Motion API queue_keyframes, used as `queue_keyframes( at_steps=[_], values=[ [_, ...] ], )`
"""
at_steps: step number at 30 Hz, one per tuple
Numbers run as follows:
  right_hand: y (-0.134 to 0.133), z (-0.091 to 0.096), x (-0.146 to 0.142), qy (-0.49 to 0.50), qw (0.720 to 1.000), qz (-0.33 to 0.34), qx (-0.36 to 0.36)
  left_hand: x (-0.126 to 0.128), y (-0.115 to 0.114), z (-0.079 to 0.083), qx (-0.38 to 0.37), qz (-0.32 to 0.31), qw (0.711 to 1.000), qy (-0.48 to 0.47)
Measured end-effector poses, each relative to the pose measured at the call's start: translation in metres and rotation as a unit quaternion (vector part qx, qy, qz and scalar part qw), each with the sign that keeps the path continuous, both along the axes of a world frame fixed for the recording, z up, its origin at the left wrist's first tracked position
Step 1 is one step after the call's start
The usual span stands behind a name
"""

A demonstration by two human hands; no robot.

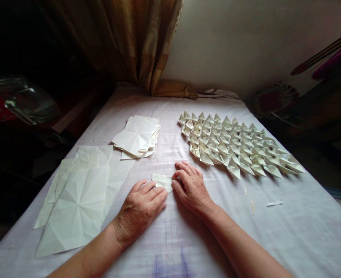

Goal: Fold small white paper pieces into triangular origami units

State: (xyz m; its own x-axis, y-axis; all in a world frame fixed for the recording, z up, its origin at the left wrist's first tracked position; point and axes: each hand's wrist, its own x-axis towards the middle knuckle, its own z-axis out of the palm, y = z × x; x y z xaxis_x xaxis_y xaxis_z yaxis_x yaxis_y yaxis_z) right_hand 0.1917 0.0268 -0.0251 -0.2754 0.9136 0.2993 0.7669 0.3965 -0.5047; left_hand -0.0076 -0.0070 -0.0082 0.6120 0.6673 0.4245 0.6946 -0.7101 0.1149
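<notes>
A small folded piece of paper [161, 179], cream-white with crease lines, lies on the cloth between my two hands. My left hand [144, 204] rests on its lower side, fingers stretched out and lying flat over it. At its right edge is my right hand [190, 187], thumb and bent forefinger closed on the paper's side, the other fingers curving onto the cloth. Part of the paper is hidden under my left fingers. Beyond my right hand stand rows of folded paper boats [225, 141], several of them set close together.
Ahead of my left hand is a stack of creased paper sheets [137, 135]. Larger creased sheets [77, 204] overlap at the left. Small paper scraps [274, 203] lie at the right on the pale bedsheet [170, 239]. A brown curtain [147, 50] hangs at the far edge.
</notes>
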Motion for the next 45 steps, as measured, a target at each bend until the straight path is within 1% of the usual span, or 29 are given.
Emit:
queue_keyframes(
  at_steps=[6,10,14,17,19,21,23,24,27,29,34,38,41,45],
  values=[
    [0.000,0.001,0.003,0.054,0.998,0.013,0.014,0.008,0.013,0.009,0.019,-0.020,0.999,0.047],
    [-0.002,0.008,0.003,-0.002,1.000,0.006,-0.010,0.011,0.021,0.017,0.057,-0.051,0.990,0.119],
    [-0.007,0.018,0.002,-0.039,0.997,0.003,-0.066,0.011,0.028,0.020,0.089,-0.070,0.979,0.169],
    [-0.013,0.024,0.001,-0.017,0.994,0.014,-0.103,0.012,0.030,0.020,0.077,-0.068,0.980,0.170],
    [-0.017,0.026,0.001,0.020,0.992,0.039,-0.115,0.013,0.028,0.020,0.046,-0.056,0.986,0.149],
    [-0.017,0.024,0.003,0.054,0.990,0.063,-0.117,0.016,0.022,0.020,0.005,-0.030,0.993,0.118],
    [-0.013,0.018,0.007,0.067,0.990,0.068,-0.100,0.020,0.014,0.020,-0.031,0.006,0.996,0.087],
    [-0.010,0.015,0.010,0.064,0.993,0.060,-0.083,0.023,0.010,0.019,-0.043,0.023,0.996,0.076],
    [0.002,0.003,0.019,0.062,0.997,0.047,0.000,0.031,0.003,0.017,-0.047,0.061,0.995,0.066],
    [0.008,-0.001,0.024,0.056,0.997,0.052,0.020,0.034,0.003,0.015,-0.037,0.069,0.995,0.065],
    [0.011,-0.002,0.028,0.049,0.996,0.058,0.039,0.029,0.004,0.009,-0.024,0.052,0.997,0.042],
    [0.010,0.000,0.026,0.074,0.995,0.052,0.031,0.026,0.001,0.006,-0.044,0.057,0.997,0.014],
    [0.009,-0.001,0.024,0.092,0.995,0.038,0.033,0.031,-0.001,0.007,-0.055,0.073,0.996,0.008],
    [0.010,-0.003,0.024,0.111,0.992,0.035,0.044,0.039,0.000,0.008,-0.048,0.103,0.993,0.019]
  ],
)
